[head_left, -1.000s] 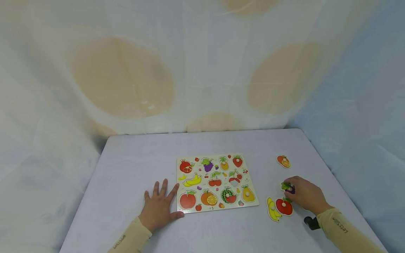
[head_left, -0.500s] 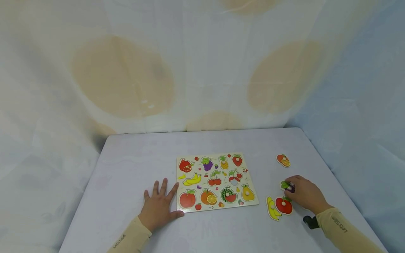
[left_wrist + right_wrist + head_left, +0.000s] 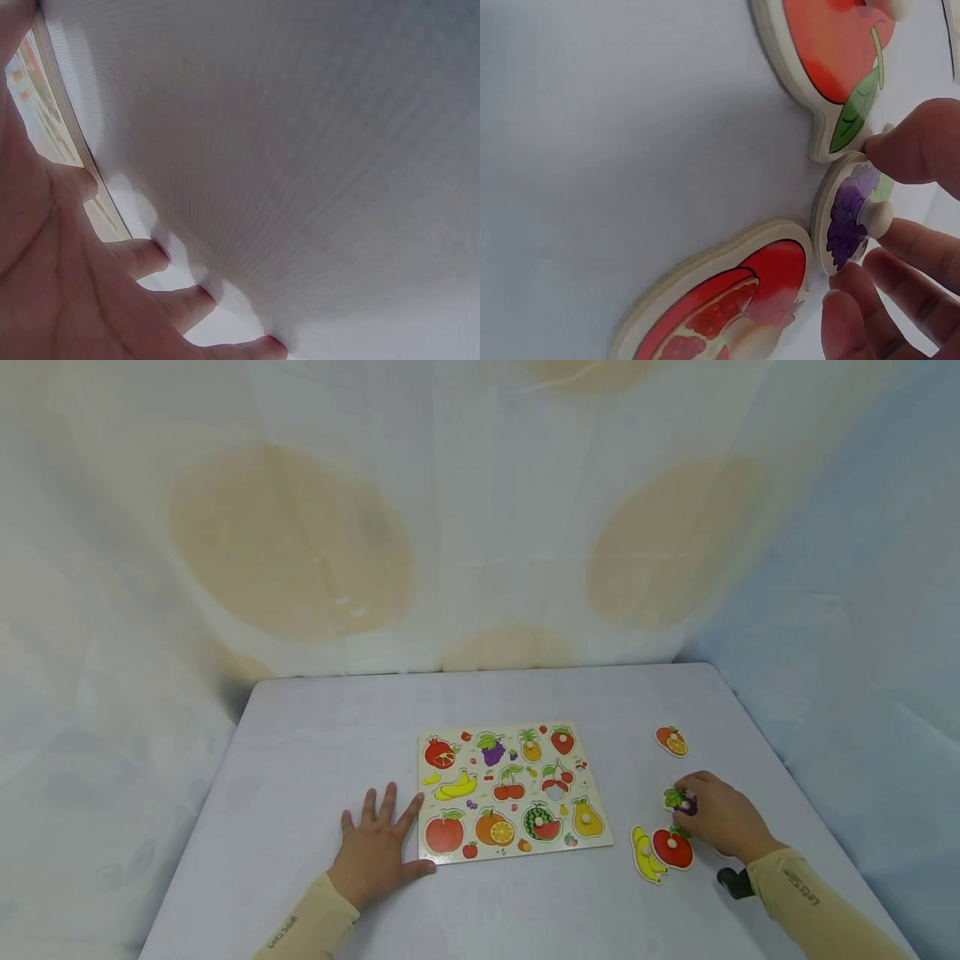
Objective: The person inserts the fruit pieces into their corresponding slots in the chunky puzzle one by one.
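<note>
My left hand [image 3: 377, 852] lies flat with fingers spread, index fingertip and thumb at the left edge of the fruit puzzle board [image 3: 517, 854]. In the left wrist view, the palm and fingers [image 3: 187, 307] rest beside the board's edge [image 3: 67, 112]. To the right of the board, my right hand [image 3: 723, 817] holds a grape puzzle piece [image 3: 684, 804] between thumb and fingers. Up close, the thumb is at one edge of the grape piece [image 3: 847, 217], with fingers by its wooden knob [image 3: 875, 217] and opposite edge. The apple piece [image 3: 829, 52] and pomegranate piece [image 3: 727, 300] lie close to it.
A banana piece [image 3: 645, 856] and the red apple piece [image 3: 670, 850] lie in front of the right hand. Farther back is an orange piece [image 3: 672, 742]. Several knobbed pieces, such as the watermelon [image 3: 542, 823], sit in the board. White cloth walls [image 3: 510, 527] stand behind the table.
My right hand and the grape piece have shifted very slightly left and away from the body. My left hand and the board have stayed in place.
</note>
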Tool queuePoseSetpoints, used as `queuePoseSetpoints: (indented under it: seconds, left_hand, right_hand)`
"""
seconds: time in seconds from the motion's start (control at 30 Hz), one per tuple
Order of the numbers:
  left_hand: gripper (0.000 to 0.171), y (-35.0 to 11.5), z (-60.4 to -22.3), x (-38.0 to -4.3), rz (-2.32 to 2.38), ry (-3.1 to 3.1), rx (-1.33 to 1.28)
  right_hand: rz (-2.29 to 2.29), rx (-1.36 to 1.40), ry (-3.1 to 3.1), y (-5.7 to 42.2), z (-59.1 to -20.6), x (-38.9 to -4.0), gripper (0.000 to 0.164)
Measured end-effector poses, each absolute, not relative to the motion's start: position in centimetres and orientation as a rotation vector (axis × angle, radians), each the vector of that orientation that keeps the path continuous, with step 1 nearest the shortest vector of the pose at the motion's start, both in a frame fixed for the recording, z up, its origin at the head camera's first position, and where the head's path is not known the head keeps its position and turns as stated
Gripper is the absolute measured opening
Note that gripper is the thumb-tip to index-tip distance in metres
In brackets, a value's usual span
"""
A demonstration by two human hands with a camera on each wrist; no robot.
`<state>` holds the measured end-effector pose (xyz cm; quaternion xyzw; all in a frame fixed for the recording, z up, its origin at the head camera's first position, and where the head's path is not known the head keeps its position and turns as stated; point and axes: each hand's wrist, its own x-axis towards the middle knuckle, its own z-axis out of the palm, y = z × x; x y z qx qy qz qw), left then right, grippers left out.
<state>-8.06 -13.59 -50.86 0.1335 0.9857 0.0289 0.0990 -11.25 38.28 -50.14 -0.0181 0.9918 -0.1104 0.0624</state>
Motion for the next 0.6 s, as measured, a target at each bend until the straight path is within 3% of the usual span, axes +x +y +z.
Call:
queuePoseSetpoints:
  seconds: [0.6]
  left_hand:
    - [0.104, -13.52, -50.82, -8.01, 0.073, 2.917, 0.393]
  right_hand:
    - [-0.376, -0.038, 2.974, 38.65, -50.21, -11.66, 0.056]
